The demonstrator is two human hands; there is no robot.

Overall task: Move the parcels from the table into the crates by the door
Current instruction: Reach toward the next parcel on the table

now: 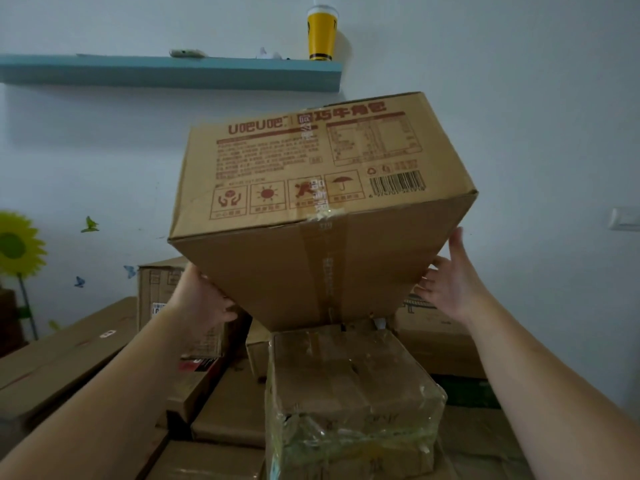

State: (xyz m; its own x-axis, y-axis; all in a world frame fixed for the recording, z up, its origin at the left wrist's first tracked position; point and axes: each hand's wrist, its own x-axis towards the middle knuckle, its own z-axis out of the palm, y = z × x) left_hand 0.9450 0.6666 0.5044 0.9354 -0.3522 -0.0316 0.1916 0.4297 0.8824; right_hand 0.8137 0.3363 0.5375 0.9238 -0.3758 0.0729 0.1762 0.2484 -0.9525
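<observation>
A large cardboard box [322, 209] with red print and a barcode is tilted up, its lower edge resting on a smaller taped parcel [349, 389]. My left hand [201, 299] is pressed against the box's lower left side, fingers partly hidden behind it. On the box's right side my right hand [450, 282] lies flat with straight fingers. More parcels are stacked all around and below. No crates or door are in view.
A brown carton [159, 292] stands behind my left hand and another printed carton [433, 327] at the right. Flat boxes [65, 358] lie at the left. A blue wall shelf [173, 72] carries a yellow cup [322, 32]. Sunflower decoration [17, 247] at far left.
</observation>
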